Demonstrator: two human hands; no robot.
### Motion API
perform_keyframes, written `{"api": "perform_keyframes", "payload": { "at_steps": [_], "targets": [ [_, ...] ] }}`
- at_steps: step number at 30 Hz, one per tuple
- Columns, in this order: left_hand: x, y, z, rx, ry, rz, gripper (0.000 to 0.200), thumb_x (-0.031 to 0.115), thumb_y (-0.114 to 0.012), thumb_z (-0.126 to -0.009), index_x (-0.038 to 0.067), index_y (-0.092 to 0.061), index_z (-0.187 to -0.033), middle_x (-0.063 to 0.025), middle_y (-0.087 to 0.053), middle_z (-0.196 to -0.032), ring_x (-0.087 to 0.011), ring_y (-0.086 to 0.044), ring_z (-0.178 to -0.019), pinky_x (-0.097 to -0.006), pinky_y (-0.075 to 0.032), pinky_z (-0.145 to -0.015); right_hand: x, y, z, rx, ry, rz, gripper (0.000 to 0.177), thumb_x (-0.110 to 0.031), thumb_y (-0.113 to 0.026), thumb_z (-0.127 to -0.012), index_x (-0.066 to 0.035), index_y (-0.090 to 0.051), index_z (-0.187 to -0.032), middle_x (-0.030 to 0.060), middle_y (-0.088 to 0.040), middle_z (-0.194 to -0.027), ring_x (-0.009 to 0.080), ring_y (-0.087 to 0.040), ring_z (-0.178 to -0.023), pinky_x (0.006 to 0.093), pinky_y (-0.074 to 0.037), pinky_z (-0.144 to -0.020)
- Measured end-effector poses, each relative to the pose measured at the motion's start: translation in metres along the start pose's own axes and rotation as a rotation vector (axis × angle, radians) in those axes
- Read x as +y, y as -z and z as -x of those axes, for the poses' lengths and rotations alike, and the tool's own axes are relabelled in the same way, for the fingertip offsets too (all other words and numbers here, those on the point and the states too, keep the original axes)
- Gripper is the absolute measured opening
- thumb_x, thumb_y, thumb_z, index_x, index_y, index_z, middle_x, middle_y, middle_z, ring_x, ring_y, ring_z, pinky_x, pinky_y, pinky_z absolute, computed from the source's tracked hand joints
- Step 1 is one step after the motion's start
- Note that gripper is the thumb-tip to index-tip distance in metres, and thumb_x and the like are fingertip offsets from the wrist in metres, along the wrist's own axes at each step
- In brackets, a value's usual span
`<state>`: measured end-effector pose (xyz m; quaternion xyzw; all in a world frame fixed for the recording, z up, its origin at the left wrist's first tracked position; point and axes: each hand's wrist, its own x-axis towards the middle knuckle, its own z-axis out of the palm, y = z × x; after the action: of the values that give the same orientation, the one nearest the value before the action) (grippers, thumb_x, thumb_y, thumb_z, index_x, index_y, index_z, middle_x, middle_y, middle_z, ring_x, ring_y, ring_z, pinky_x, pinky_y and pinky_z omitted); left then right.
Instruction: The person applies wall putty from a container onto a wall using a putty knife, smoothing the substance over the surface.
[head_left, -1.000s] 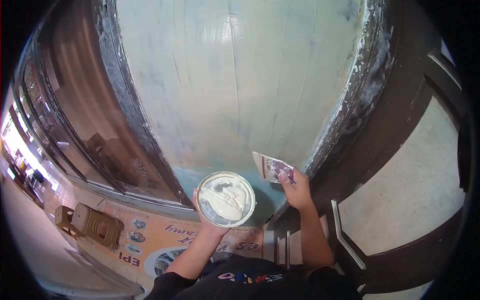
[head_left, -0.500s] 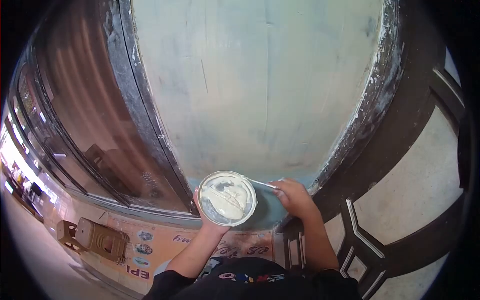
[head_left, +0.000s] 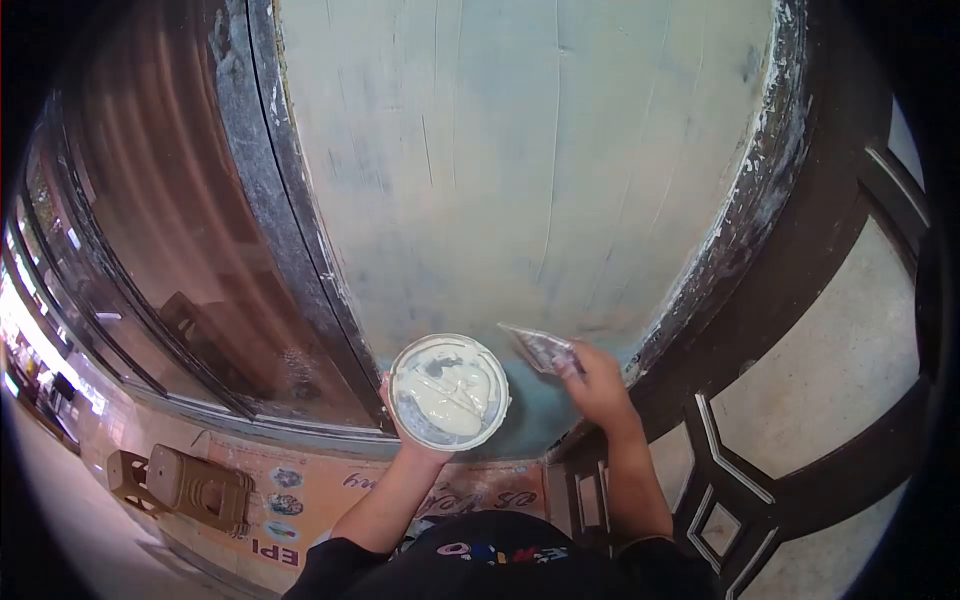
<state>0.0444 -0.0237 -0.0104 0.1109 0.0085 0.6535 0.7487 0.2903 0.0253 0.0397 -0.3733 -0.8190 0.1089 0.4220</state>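
Observation:
A round tub (head_left: 432, 444) of creamy white putty (head_left: 458, 408) rests in my left hand (head_left: 408, 438), which supports it from beneath and the side; most of those fingers are hidden behind it. In my right hand (head_left: 603, 388) is a putty knife (head_left: 545, 350), its wide flat blade pointing up and left, just right of the tub and apart from it. Both are in front of a pale, smeared wall panel (head_left: 500, 190) with thin vertical ridges on it.
Dark trim (head_left: 255, 150) with white smears borders the panel at left, beside a window with a brown curtain (head_left: 150, 200). On the right stands a dark grille with pale panes (head_left: 820, 370). Brown plastic stools (head_left: 200, 485) and a printed orange banner (head_left: 320, 490) lie lower left.
The putty knife has come away from the tub's rim, and its blade has turned so the flat face shows. My left hand and the tub have barely shifted.

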Motion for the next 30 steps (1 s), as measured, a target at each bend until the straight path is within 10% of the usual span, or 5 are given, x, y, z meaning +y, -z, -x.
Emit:
{"api": "perform_keyframes", "payload": {
  "at_steps": [2,5,11,21,30],
  "targets": [
    [0.002,0.001,0.001,0.017,-0.017,-0.017,0.079,0.071,-0.043,-0.084,0.013,-0.05,-0.138,-0.0139,-0.051,-0.14,-0.0373,-0.049,-0.126,-0.0555,-0.04,-0.105,-0.014,0.017,-0.003,0.046,-0.372,-0.18,0.018,-0.007,-0.059,-0.092,0.0,-0.061,-0.109,0.0146,-0.066,-0.093,0.0172,-0.063,-0.081,0.0309,-0.05,-0.077],
    [-0.003,-0.001,-0.002,0.042,-0.046,-0.036,0.082,0.072,-0.042,-0.084,0.012,-0.049,-0.139,-0.014,-0.051,-0.14,-0.0366,-0.051,-0.125,-0.0539,-0.041,-0.105,-0.028,0.016,-0.014,0.255,-0.291,-0.681,0.021,-0.004,-0.059,-0.092,0.001,-0.058,-0.112,0.0075,-0.066,-0.097,0.0094,-0.06,-0.084,0.0274,-0.05,-0.077],
    [-0.025,-0.003,-0.001,0.086,-0.106,-0.076,0.082,0.074,-0.04,-0.085,0.012,-0.05,-0.138,-0.0131,-0.053,-0.137,-0.0343,-0.053,-0.122,-0.0504,-0.042,-0.104,-0.045,-0.018,-0.02,-0.061,-0.441,-0.702,0.025,-0.002,-0.058,-0.09,0.003,-0.056,-0.114,0.0061,-0.066,-0.094,0.0086,-0.058,-0.081,0.0271,-0.05,-0.073],
    [-0.04,0.006,0.014,0.095,-0.07,-0.027,0.076,0.071,-0.037,-0.088,0.015,-0.051,-0.137,-0.0102,-0.052,-0.139,-0.0332,-0.051,-0.125,-0.0514,-0.04,-0.106,-0.052,-0.027,-0.024,-0.258,-0.245,-0.274,0.03,-0.007,-0.062,-0.085,0.001,-0.057,-0.113,0.0138,-0.067,-0.083,0.0179,-0.064,-0.073,0.0338,-0.051,-0.069],
    [-0.042,0.019,0.022,0.1,-0.079,0.021,0.074,0.07,-0.038,-0.089,0.016,-0.05,-0.139,-0.0106,-0.051,-0.141,-0.034,-0.049,-0.127,-0.0526,-0.038,-0.108,-0.058,-0.036,-0.027,-0.376,-0.099,-0.265,0.033,-0.015,-0.061,-0.082,0.0,-0.057,-0.111,0.0263,-0.065,-0.093,0.046,-0.063,-0.087,0.0478,-0.05,-0.076]
  ]
}}
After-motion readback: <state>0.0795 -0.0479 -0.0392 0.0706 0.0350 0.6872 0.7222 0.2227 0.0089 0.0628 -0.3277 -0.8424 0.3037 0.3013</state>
